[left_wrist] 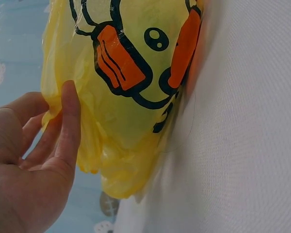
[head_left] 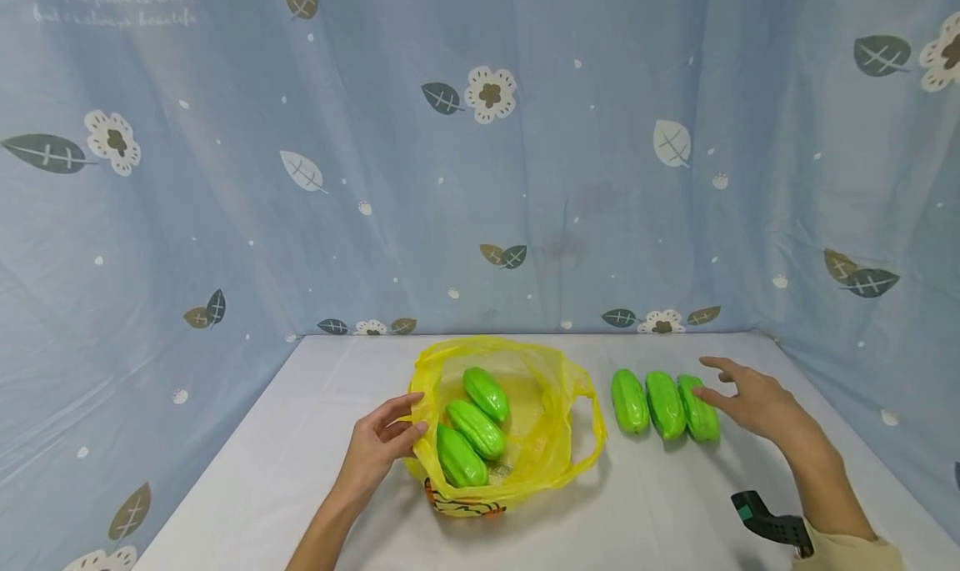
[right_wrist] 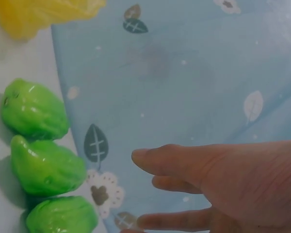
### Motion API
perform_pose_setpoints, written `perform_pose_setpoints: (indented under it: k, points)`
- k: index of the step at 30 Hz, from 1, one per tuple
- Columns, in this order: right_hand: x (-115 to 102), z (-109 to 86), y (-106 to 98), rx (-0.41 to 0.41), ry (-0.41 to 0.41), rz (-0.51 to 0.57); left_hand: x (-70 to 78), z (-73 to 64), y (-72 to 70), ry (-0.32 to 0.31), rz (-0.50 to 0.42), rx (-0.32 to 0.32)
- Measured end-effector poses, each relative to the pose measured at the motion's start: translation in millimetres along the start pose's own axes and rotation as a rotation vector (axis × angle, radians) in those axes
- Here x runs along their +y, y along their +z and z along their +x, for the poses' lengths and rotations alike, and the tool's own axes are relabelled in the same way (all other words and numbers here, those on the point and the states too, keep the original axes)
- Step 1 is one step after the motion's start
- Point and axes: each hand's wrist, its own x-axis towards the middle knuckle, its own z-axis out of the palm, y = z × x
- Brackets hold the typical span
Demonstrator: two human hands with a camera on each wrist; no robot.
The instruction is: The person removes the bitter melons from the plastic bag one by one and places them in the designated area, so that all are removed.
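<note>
A: What are the hands doing?

B: The left hand [head_left: 386,438] is pinching the rim of the yellow bag [head_left: 543,481] on the bag's left side, thumb against fingers. The right hand [head_left: 753,400] is hovering to the right of the bag, thumb and fingers standing wide apart, gripping nothing.

A: What is lying near that one?

B: Three green vegetables [head_left: 666,404] are lying in a row right of the bag, and the right hand is hanging near the one farthest from it.

A: And within the bag?

B: Its mouth is gaping, and three more green vegetables [head_left: 476,429] are resting inside, toward its left wall. A black-and-orange print [left_wrist: 123,60] is showing on its outside.

A: Farther out?

B: The white tabletop [head_left: 637,504] is spreading beneath the bag, and a blue patterned cloth [head_left: 570,154] is hanging behind it.
</note>
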Motion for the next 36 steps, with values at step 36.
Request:
perform_pose_setpoints:
  k: [36]
  points:
    - [-79,-24.6,7,0.128,-0.102,-0.054,-0.2,-0.4,2.0,-0.029,-0.008,0.018]
